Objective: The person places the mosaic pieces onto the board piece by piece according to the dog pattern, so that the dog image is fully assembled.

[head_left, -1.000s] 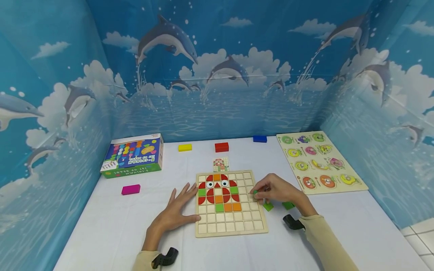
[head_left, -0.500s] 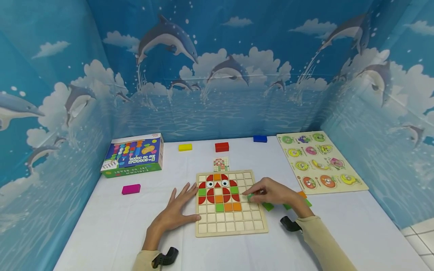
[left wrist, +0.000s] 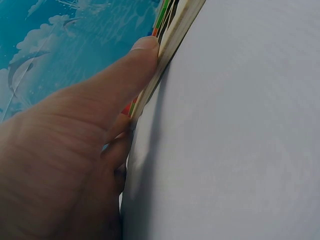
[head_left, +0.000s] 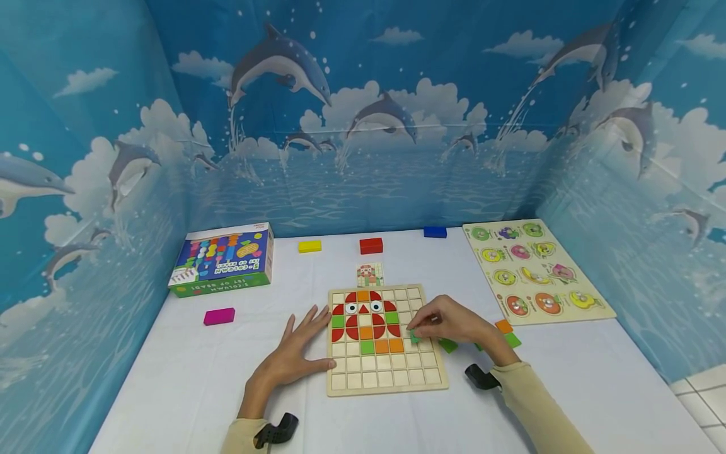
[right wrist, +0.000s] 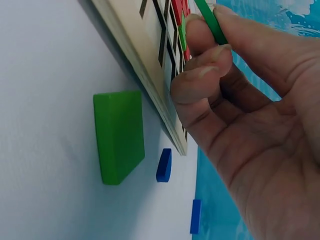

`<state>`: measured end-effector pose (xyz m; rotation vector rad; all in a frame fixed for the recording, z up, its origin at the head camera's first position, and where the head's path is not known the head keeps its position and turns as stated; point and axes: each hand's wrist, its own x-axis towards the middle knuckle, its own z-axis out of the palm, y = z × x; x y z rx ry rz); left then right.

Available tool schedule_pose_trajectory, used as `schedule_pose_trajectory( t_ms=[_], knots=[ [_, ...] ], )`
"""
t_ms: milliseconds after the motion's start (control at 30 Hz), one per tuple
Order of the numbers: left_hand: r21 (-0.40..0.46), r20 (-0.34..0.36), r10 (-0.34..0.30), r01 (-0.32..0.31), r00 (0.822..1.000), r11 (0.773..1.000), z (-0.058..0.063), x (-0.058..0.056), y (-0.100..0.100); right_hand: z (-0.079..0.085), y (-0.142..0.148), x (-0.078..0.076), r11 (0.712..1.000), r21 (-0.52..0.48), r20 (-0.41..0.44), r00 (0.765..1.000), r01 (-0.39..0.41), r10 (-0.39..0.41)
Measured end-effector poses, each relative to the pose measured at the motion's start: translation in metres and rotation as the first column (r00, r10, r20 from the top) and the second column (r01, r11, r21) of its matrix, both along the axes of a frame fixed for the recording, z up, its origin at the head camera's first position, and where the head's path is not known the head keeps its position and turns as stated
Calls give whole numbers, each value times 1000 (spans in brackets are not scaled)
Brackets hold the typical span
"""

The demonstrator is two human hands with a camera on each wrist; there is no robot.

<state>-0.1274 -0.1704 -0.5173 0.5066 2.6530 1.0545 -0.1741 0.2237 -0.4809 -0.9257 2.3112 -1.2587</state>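
A wooden grid board [head_left: 386,380] lies on the white table, with red, green and orange tiles forming a pattern with two round eyes. Fingers spread, my left hand [head_left: 295,354] rests against the board's left edge; in the left wrist view its thumb [left wrist: 145,45] touches the wooden side. Over the right part of the grid, my right hand [head_left: 454,321] pinches a thin green tile [right wrist: 214,22] between thumb and fingers. Just right of the board another green tile [head_left: 448,345] lies flat, partly behind the hand. A small picture card [head_left: 370,275] lies beyond the board.
More green and orange tiles [head_left: 504,326] lie near the right wrist. A fruit puzzle board [head_left: 527,265] is at the right, a bead-set box [head_left: 224,261] at the back left. Yellow [head_left: 309,246], red [head_left: 371,246], blue [head_left: 435,232] and magenta [head_left: 219,316] blocks stand around.
My right hand has moved left with the green tile, from the board's right edge to over its grid. Loose tiles near the right wrist came into view. My left hand stays put.
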Motion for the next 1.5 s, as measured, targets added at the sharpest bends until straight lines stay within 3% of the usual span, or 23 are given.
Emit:
schedule_pose_trajectory(
  t_ms=[233,467,633,933,1167,1367,1500],
  knots=[
    [-1,-7,-10,10,1000,1000,1,0,-1,-1,-3,-1,999,-29,-25,999,-33,33],
    [1,-4,-13,13,1000,1000,0,0,-2,-2,-3,0,999,-41,19,1000,-18,19],
    [10,-2,-17,17,1000,1000,0,0,-2,-2,-5,1,999,-40,4,1000,4,-4],
    [13,-1,-14,14,1000,1000,0,0,-2,1,-8,3,999,-35,144,989,-17,22],
    [7,-1,-14,14,1000,1000,-1,-1,-2,-2,-8,2,999,-36,68,997,-37,40],
    [6,0,-10,10,1000,1000,0,-1,-2,0,-10,3,1000,1,-7,1000,5,-5],
    [4,1,-10,10,1000,1000,0,-1,-1,0,-12,3,1000,-17,-7,1000,25,-26]
  ],
)
